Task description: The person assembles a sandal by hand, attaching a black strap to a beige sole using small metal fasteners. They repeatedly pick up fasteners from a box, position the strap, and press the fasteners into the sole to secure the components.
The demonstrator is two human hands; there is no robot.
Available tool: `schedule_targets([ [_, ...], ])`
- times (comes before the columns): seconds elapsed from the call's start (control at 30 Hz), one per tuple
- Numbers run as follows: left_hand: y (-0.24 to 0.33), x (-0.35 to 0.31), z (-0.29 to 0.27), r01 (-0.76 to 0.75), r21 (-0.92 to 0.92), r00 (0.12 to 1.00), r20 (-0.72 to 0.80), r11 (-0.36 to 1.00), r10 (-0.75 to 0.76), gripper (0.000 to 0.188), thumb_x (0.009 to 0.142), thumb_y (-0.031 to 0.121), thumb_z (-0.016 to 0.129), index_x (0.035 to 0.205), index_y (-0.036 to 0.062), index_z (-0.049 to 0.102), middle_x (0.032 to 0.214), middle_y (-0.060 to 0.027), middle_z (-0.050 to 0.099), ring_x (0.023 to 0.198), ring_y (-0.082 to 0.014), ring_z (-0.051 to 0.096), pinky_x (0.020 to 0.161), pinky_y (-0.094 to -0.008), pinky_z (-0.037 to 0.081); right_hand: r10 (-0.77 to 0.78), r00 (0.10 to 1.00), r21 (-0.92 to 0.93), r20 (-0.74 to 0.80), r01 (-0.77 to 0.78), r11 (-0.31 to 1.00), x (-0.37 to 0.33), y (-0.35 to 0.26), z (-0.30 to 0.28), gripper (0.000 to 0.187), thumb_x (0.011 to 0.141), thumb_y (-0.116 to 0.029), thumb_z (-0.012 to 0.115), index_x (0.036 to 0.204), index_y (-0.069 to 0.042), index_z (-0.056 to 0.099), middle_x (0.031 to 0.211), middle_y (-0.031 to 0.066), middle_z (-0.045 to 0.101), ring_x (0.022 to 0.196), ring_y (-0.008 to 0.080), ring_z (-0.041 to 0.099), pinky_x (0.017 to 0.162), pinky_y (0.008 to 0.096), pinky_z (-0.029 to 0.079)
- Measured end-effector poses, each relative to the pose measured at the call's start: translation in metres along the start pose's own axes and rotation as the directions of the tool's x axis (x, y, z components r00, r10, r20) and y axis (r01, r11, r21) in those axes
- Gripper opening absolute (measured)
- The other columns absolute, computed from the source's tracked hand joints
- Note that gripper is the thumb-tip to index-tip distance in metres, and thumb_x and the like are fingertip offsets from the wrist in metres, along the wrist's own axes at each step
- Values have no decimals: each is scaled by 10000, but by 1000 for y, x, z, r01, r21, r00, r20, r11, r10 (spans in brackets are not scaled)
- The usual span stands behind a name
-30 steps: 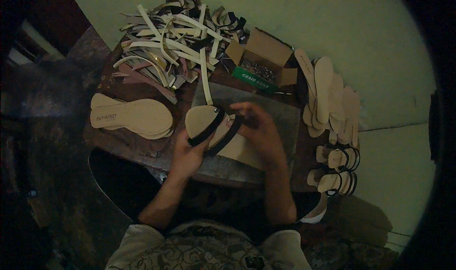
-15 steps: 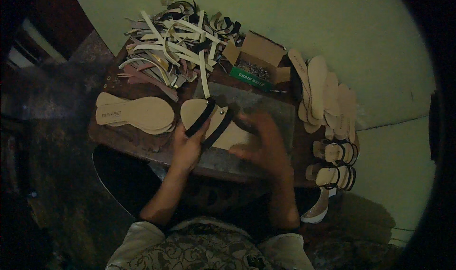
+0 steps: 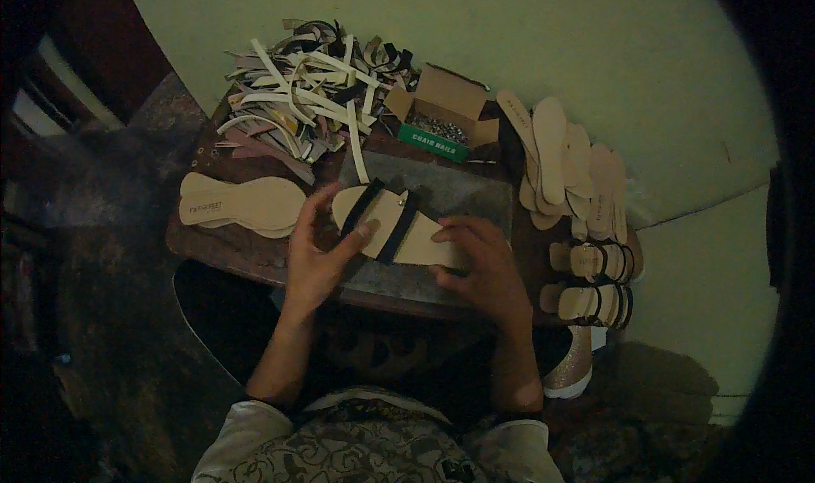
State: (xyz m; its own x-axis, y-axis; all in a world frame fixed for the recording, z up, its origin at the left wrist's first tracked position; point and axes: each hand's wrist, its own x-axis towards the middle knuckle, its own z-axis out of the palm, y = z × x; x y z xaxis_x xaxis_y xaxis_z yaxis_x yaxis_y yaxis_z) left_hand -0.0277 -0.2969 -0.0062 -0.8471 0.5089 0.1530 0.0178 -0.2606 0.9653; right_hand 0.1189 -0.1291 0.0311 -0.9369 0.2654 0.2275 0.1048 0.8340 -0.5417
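A: What can't be read in this view?

B: Light is dim and the rim of the picture is black. The right hand point(image 3: 477, 261) lies over the heel end of the sandal sole point(image 3: 399, 228), so that end is hidden. Whether the two black straps point(image 3: 384, 220) are fixed to the sole or only laid across it, I cannot tell. The contents of the open cardboard box point(image 3: 446, 109) are a grey glint, too small to make out. The bench point(image 3: 246, 249) edge nearest the body is lost in shadow.

A: Where is the sole against the hands?

B: Between them, flat on a dark mat point(image 3: 471, 196) on the bench. Toe end points toward the left hand point(image 3: 321, 249); heel end runs under the right palm.

A: State of the hands?

B: Left hand partly open, thumb at the far side of the toe, fingertips resting on the near edge and on the near strap: a light pinch across the toe end. Right hand curled, palm down, pressing on the heel end, fingers bent over it.

A: Surroundings?

B: Beyond the left hand, a heap of strips point(image 3: 306, 92). Just left of the left hand, a pair of bare soles point(image 3: 242, 204). Beyond and right of the right hand, a stack of soles point(image 3: 564, 165); right of it, two finished sandals point(image 3: 594, 281).
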Motion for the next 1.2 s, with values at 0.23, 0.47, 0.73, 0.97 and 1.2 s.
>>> schedule_targets([
  [0.23, -2, 5, -13, 81, 152, 996, 31, 985, -87, 355, 825, 103, 663, 1139, 18, 521, 967, -56, 592, 908, -118, 547, 804, -256, 436, 32, 997, -26, 74, -30, 999, 4, 12, 4, 435, 624, -140, 742, 1026, -136, 575, 1161, 59, 548, 1151, 273, 483, 1075, 509, 243],
  [0.47, -14, 6, -28, 245, 236, 967, 13, 940, -255, 273, 825, 136, 663, 1053, 20, 570, 795, 1, 562, 737, -67, 529, 653, -224, 434, 11, 994, -92, 109, 0, 996, 16, 19, 8, 436, 629, -120, 718, 1036, -150, 564, 1222, 48, 527, 1216, 271, 437, 1101, 519, 186],
  [0.73, 2, -6, -37, 331, 356, 910, 122, 874, -395, 332, 828, 115, 649, 1124, 24, 530, 720, -9, 534, 587, -84, 521, 534, -227, 428, -41, 982, -195, 183, 77, 978, 22, 29, 17, 425, 629, -81, 685, 1030, -150, 563, 1262, 16, 514, 1280, 298, 368, 1091, 533, 183],
  [0.97, 12, -39, -30, 462, 236, 848, 166, 855, -504, 493, 835, 46, 636, 1257, 50, 381, 758, -67, 602, 651, -128, 608, 564, -265, 481, 522, 852, 212, 33, -517, 829, 16, 26, 19, 349, 762, -211, 678, 1054, -75, 544, 1038, 132, 618, 979, 293, 587, 817, 382, 454],
  [1.2, 12, -50, -15, 438, 61, 858, 269, 897, -437, 540, 837, 53, 640, 1265, 56, 311, 835, -117, 640, 753, -162, 644, 686, -287, 512, 559, 824, 316, 91, -556, 769, 45, 8, 33, 566, 758, -444, 692, 1023, 24, 515, 828, 196, 644, 785, 306, 646, 703, 384, 497],
])
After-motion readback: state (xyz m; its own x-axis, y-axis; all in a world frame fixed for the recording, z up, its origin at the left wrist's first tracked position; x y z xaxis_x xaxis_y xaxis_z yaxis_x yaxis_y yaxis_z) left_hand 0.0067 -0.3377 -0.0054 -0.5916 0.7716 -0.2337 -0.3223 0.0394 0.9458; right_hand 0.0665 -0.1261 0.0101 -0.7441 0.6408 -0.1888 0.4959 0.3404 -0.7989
